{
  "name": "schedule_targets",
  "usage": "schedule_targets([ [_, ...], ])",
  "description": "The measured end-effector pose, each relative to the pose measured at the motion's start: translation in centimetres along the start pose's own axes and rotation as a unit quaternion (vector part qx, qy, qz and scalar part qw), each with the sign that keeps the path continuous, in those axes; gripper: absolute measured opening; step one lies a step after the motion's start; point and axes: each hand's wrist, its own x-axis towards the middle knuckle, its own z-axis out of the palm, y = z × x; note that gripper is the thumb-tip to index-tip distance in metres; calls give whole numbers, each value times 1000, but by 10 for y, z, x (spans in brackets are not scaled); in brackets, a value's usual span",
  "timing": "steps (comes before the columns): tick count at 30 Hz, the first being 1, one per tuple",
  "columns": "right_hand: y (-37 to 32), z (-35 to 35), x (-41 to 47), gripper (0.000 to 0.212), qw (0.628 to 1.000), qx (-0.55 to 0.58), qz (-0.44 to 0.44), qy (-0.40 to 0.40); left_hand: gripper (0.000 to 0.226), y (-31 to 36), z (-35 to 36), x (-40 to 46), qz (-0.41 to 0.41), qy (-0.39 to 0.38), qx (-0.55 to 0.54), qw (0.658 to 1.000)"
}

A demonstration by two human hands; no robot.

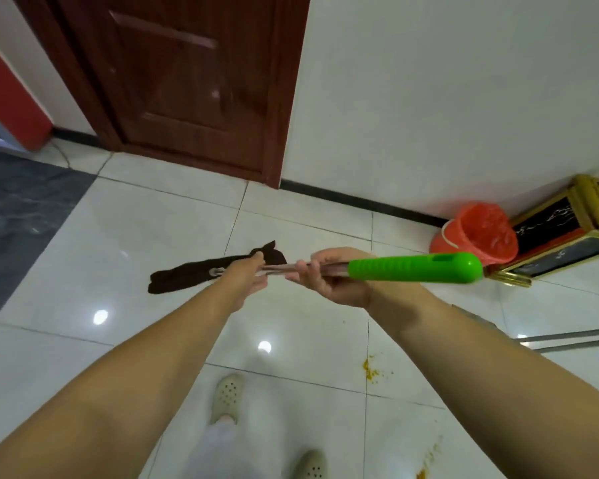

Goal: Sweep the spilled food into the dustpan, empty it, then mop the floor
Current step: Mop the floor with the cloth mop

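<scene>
Mop head [201,271], a dark cloth, lies flat on the white tiles at left, its long axis continuing the shaft's line away from the person. Left hand [246,274] grips the metal shaft nearest the head; right hand [329,278] curls round it just below the green handle [415,267]. Yellow residue [370,369] lies lower right, behind both hands, so the mop likely must be drawn back toward it.

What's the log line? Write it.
phase: mopping | both hands grip mop handle | orange stains remain
</scene>
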Motion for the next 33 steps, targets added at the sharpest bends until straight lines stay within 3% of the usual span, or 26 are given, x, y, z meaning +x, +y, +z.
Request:
schedule_targets([
  [6,46,-115,7,21,996,-19,79,45,15,-95,77,-6,-54,27,-61,996],
  [10,75,-171,-18,18,996,12,65,60,21,-144,119,-22,-83,46,-64,993],
  [16,93,-226,-81,13,993,8,74,97,26,-186,177,-62,-111,13,-87,990],
  [24,106,-245,-144,14,988,-45,74,132,16,-205,222,-105,-156,-71,-147,974],
  [28,110,-228,-143,14,984,-102,93,116,13,-200,211,-111,-167,-66,-276,944],
  [33,103,-199,-108,26,980,-141,103,97,15,-184,177,-92,-146,-37,-286,946],
])
